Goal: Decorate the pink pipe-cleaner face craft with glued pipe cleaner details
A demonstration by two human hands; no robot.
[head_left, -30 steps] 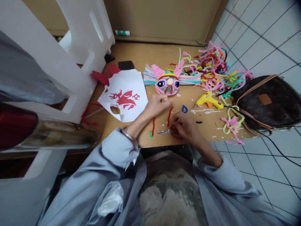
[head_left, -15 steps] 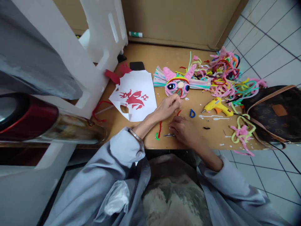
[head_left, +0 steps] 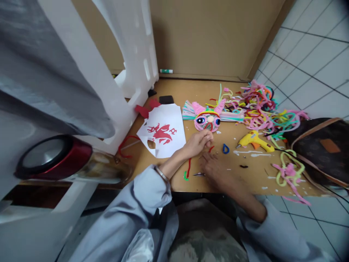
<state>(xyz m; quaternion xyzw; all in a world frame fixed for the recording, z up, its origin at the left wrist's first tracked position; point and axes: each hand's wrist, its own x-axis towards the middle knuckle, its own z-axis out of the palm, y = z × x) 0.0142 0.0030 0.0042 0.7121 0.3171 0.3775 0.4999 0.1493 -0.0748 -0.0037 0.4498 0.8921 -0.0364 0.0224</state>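
Observation:
My left hand (head_left: pixel 196 142) rests on the wooden tabletop (head_left: pixel 245 178) just below a pink pipe-cleaner face (head_left: pixel 207 121) with big eyes. Its fingers are pinched together on a short red pipe cleaner (head_left: pixel 211 148), whose end peeks out on the right. My right hand (head_left: pixel 215 168) lies close beneath it, blurred, its fingers curled over small scissors (head_left: pixel 198 174) whose blades stick out to the left. A second red pipe cleaner with a green end (head_left: pixel 188 169) lies between my wrists. A blue loop (head_left: pixel 225 148) sits right of my hands.
A yellow glue gun (head_left: pixel 255 140) lies amid dried glue streaks, with a tangle of coloured pipe cleaners (head_left: pixel 259 105) behind it. A brown bag (head_left: pixel 323 145) sits at the right edge. White paper with a red print (head_left: pixel 163 131), a white foam frame (head_left: pixel 131 65) and a red-lidded jar (head_left: pixel 54 158) stand left.
My left hand closed on the short red pipe cleaner that lay loose on the table. My head lifted, so the table sits lower in view. My right hand stayed on the scissors.

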